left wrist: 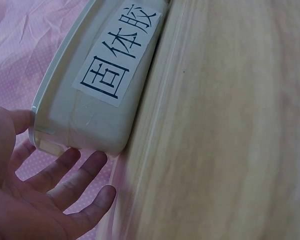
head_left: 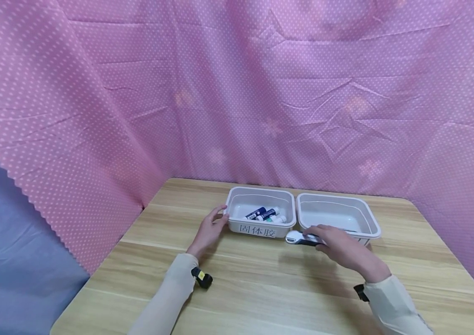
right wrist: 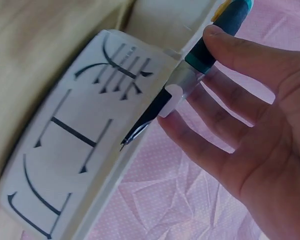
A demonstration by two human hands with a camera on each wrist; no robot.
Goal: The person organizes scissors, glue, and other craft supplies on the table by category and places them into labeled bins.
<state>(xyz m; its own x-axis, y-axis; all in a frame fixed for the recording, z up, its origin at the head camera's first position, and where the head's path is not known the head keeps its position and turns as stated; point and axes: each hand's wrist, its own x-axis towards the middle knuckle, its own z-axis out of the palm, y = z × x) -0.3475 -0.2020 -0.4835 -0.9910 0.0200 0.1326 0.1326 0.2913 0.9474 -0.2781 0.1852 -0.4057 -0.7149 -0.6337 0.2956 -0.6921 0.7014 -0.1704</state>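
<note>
A white plastic bin with a Chinese label for glue sticks stands on the left. Inside lie several glue sticks, with blue or white bodies. My left hand holds that bin's left corner, thumb at the rim; the other fingers spread below it in the left wrist view. In my right hand is a utility knife, its dark handle pinched by the thumb and fingers. Its black blade points along the front rim of the second white bin, labelled for utility knives.
Both bins stand side by side near the back edge of a wooden table. A pink dotted curtain hangs behind and on both sides. Each wrist wears a black strap.
</note>
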